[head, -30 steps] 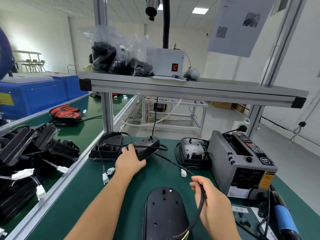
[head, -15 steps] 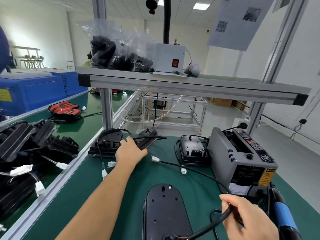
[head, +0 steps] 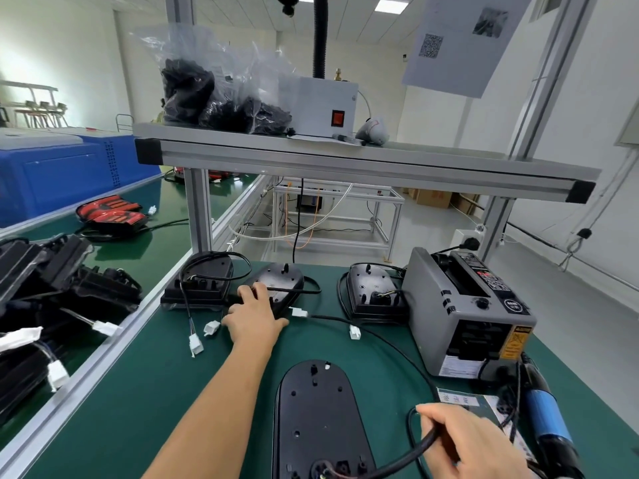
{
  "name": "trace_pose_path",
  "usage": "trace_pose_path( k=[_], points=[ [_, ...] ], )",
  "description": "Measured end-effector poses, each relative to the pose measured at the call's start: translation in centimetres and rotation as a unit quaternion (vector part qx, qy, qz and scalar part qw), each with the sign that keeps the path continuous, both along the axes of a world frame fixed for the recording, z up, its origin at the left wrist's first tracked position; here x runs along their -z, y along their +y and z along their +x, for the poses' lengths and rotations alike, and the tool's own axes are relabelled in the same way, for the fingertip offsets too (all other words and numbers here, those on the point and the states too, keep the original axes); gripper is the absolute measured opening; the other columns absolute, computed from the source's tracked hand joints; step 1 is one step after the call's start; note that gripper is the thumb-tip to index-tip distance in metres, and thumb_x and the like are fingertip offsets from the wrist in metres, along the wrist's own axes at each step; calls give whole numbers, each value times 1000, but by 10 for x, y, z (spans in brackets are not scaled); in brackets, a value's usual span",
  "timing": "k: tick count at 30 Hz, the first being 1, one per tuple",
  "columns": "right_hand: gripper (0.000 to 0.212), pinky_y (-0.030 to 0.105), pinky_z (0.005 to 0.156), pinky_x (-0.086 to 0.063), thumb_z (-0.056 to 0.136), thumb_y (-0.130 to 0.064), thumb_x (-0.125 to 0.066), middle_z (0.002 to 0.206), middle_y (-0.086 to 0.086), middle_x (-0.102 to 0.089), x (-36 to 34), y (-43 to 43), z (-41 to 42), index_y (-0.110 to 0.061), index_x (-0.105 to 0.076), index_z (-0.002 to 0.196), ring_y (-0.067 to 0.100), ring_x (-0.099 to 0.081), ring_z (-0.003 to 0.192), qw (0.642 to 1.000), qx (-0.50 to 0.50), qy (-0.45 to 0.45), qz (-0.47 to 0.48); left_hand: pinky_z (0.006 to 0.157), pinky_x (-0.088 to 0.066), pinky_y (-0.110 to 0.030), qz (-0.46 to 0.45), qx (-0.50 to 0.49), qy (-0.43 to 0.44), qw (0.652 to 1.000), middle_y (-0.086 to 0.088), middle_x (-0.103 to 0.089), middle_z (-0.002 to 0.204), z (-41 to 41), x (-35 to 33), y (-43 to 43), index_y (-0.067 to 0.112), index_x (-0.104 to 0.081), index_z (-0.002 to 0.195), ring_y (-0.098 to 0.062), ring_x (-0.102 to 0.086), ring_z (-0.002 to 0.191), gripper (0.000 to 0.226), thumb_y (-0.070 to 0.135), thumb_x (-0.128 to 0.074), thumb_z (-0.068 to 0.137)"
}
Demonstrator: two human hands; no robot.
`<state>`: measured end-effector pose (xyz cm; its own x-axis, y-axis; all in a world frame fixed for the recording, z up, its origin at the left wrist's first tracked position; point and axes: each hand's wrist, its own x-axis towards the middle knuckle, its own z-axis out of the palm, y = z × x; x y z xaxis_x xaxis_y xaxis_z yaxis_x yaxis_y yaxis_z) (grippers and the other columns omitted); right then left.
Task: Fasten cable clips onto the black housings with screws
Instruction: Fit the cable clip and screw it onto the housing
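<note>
Lying on a black housing (head: pixel 280 281) near the far edge of the green bench (head: pixel 138 409), the left hand (head: pixel 256 318) has its fingers bent over the near end of it. The right hand (head: pixel 473 440) is by the near edge and pinches a black cable (head: pixel 397 466) between thumb and fingers. That cable runs into a big housing (head: pixel 314 416) lying flat at the near edge, between the two arms. A left housing (head: pixel 204 281) sits at the far left corner. A right housing (head: pixel 373 292) sits at the far edge, just beside a gray machine (head: pixel 466 312). A blue screwdriver (head: pixel 546 416) lies by the right edge.
</note>
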<state>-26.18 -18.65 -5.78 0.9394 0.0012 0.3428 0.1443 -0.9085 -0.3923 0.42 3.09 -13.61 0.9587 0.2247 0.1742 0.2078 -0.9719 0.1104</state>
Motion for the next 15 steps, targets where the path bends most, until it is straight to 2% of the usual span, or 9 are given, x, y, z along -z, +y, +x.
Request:
trace_pose_path(
  k=[4, 6, 7, 9, 10, 11, 12, 13, 15],
  points=[
    [48, 8, 51, -41, 38, -8, -92, 53, -27, -51, 19, -5, 0, -35, -67, 68, -9, -45, 43, 999, 19, -34, -25, 92, -39, -46, 22, 15, 20, 999, -10, -11, 154, -16, -16, 4, 23, 4, 151, -36, -39, 125, 97, 75, -41, 82],
    [45, 11, 48, -40, 44, -12, -90, 54, -25, -53, 36, -4, 1, -39, -65, 69, -2, -50, 45, 1000, 19, -5, -4, 97, -36, -43, 20, 50, 11, 998, -7, -16, 153, -38, -29, 6, 26, -10, 150, -30, -32, 130, 82, 70, -38, 87],
    [43, 12, 48, -41, 49, -16, -88, 56, -25, -54, 41, -4, -1, -42, -63, 72, 1, -53, 48, 1000, 7, -9, -17, 97, -37, -42, -10, 83, 6, 996, -7, -26, 149, -52, -34, 7, 28, -27, 145, -28, -34, 129, 67, 65, -38, 90],
    [31, 11, 62, -44, 70, -32, -73, 74, -30, -58, 51, -3, -4, -50, -56, 89, -1, -61, 71, 999, 21, 4, -32, 92, -41, -40, -151, 178, 20, 972, -8, -52, 121, -85, -42, 8, 27, -60, 103, -28, -47, 113, 33, 53, -41, 93],
    [28, 11, 73, -44, 80, -37, -59, 91, -33, -59, 58, -3, -3, -52, -51, 102, -2, -60, 88, 999, 30, -9, -39, 88, -43, -37, -229, 232, 48, 944, -10, -56, 101, -105, -43, 9, 19, -56, 82, -27, -52, 101, 34, 49, -42, 92],
    [33, 12, 82, -42, 85, -37, -48, 108, -33, -57, 58, -2, -4, -53, -45, 114, -1, -57, 102, 998, 39, 32, -48, 86, -43, -32, -288, 279, 72, 913, -3, -54, 87, -128, -45, 11, 17, -52, 72, -20, -53, 93, 38, 50, -42, 89],
    [39, 14, 89, -40, 87, -34, -42, 122, -31, -53, 57, 0, -5, -51, -41, 123, 0, -53, 111, 996, 42, 66, -51, 86, -40, -20, -321, 312, 93, 889, 8, -57, 89, -151, -44, 13, 22, -57, 71, -6, -53, 94, 39, 55, -41, 86],
    [44, 17, 94, -38, 89, -31, -39, 131, -28, -49, 57, 1, -4, -49, -38, 129, 2, -50, 117, 993, 32, 98, -54, 87, -33, -6, -346, 342, 108, 867, 19, -57, 100, -173, -41, 15, 35, -60, 77, 11, -47, 101, 33, 59, -38, 83],
    [49, 22, 100, -34, 92, -27, -36, 139, -20, -44, 60, 3, -5, -44, -32, 138, 6, -44, 125, 985, 6, 145, -93, 98, -16, -3, -367, 386, 118, 838, 43, -39, 126, -205, -25, 18, 56, -61, 102, 31, -18, 120, 30, 59, -34, 89]
  ],
)
